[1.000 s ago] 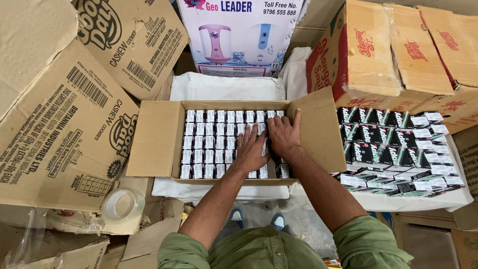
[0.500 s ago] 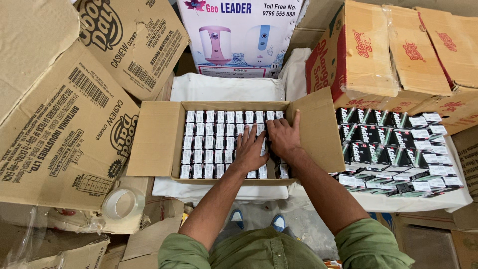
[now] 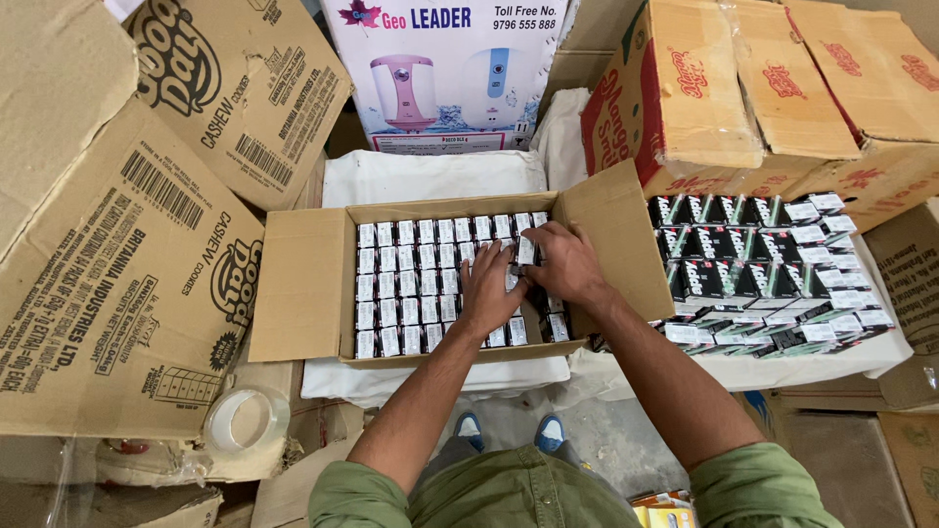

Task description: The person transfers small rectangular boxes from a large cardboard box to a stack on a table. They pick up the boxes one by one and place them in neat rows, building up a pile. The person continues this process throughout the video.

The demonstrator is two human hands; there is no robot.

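An open cardboard carton (image 3: 303,284) lies in front of me, filled with rows of small black packs with white ends (image 3: 411,284). My left hand (image 3: 489,293) rests flat on the packs right of the carton's middle, fingers spread. My right hand (image 3: 569,264) is at the carton's right end, with thumb and fingers closed on one small pack (image 3: 526,250) that is lifted a little above the row. Both forearms reach in from green sleeves at the bottom.
More of the same packs are stacked on a white cloth to the right (image 3: 763,279). Large cardboard boxes (image 3: 117,264) lean at left, and taped cartons (image 3: 743,88) stand behind right. A white appliance box (image 3: 445,73) stands behind. A tape roll (image 3: 243,420) lies at lower left.
My right hand has gone from lying flat with fingers stretched to curling around one pack at the right end. The left hand stays on the packs. The view shifted slightly.
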